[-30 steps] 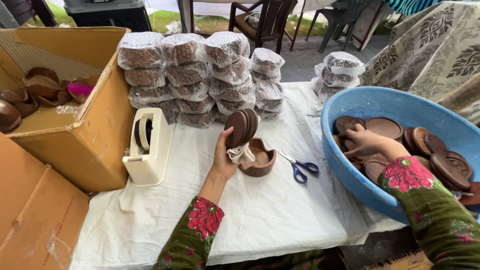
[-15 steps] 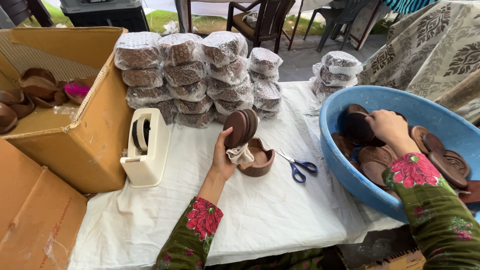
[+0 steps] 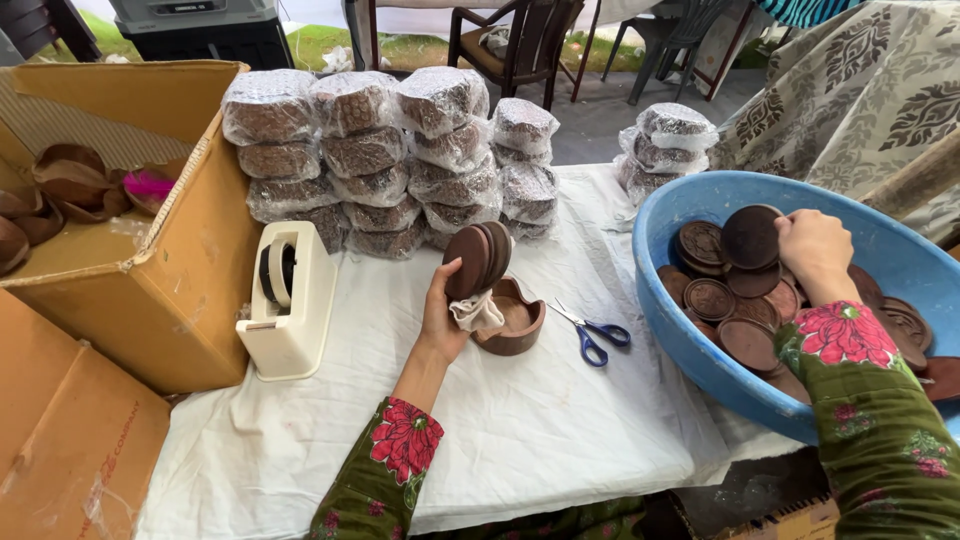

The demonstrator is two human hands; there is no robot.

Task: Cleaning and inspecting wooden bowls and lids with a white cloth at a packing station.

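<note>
While the left hand (image 3: 443, 318) stands upright over the white-covered tabletop (image 3: 520, 430), its grip is wrapped around a small stack of brown discs (image 3: 478, 260) held on edge, with a scrap of white cloth (image 3: 478, 313) tucked beneath the fingers. Just beside it, touching the cloth, sits a shallow brown wooden bowl (image 3: 512, 320), and blue-handled scissors (image 3: 592, 333) lie near that bowl on the side toward the blue basin (image 3: 680, 330). The right hand (image 3: 815, 250) is inside the basin, its grip pinching one dark round disc (image 3: 750, 236) lifted above the heap of similar discs (image 3: 725, 310) that fills the bottom. Behind the left hand, a wall of plastic-wrapped disc bundles (image 3: 370, 160) is piled several high, and a smaller pile of bundles (image 3: 672, 135) stands close to the basin's far rim. A cream tape dispenser (image 3: 290, 300) rests between the bundles and an open cardboard box (image 3: 170, 230), which holds more brown bowl-shaped pieces (image 3: 70, 180). Chairs (image 3: 520, 40) stand beyond the tabletop.
</note>
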